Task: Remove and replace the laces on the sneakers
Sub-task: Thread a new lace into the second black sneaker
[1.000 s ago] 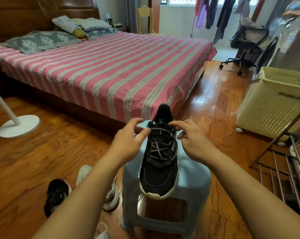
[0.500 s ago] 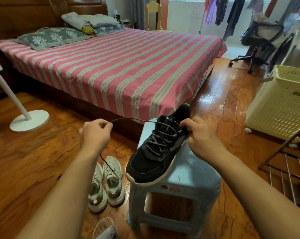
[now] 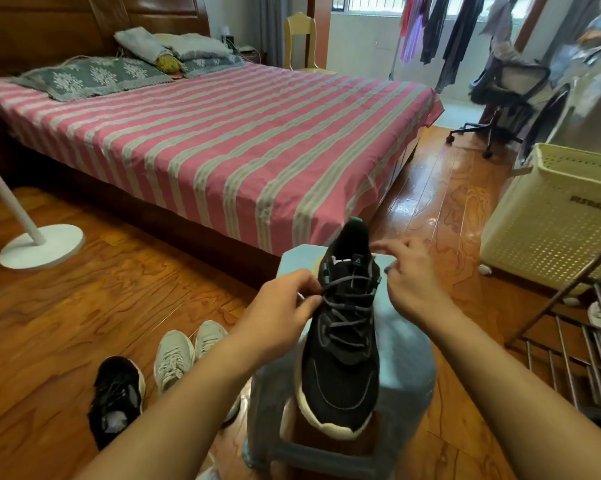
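Head view: black sneaker [image 3: 344,344] sits on a light blue stool [image 3: 406,358], toe toward the person, heel away, directly between the two hands. Left hand [image 3: 278,317] is at the shoe's left side, thumb and forefinger pinching a grey lace [image 3: 347,299] strand near the upper eyelets. Right hand [image 3: 410,282] is just beside the shoe's right collar, fingers spread and fairly straight, blurred, gripping nothing that I can make out; whether a fingertip touches the shoe I cannot tell. Lace is laced through most eyelets, so unlacing looks early.

Step in hand, as a guess: pulling the lace out of the top eyelets. To do it well: right hand should steady the shoe at the collar so it doesn't swivel or slide off the stool, which is narrow under it. Left hand should pull the strand outward in line with the eyelet, not upward, so the tip doesn't snag. Work one crossing at a time from the top down, loosening the next crossing before tugging. Risk: hard sideways pull tips the shoe toward the left hand and off the stool edge.

Left of and below the left hand, on the wooden floor [image 3: 84,306]: pair of pale sneakers [image 3: 185,355] and another black sneaker [image 3: 115,400], waiting. Beyond the hands, a bed [image 3: 223,140]; beyond the right hand, a cream basket [image 3: 548,223].
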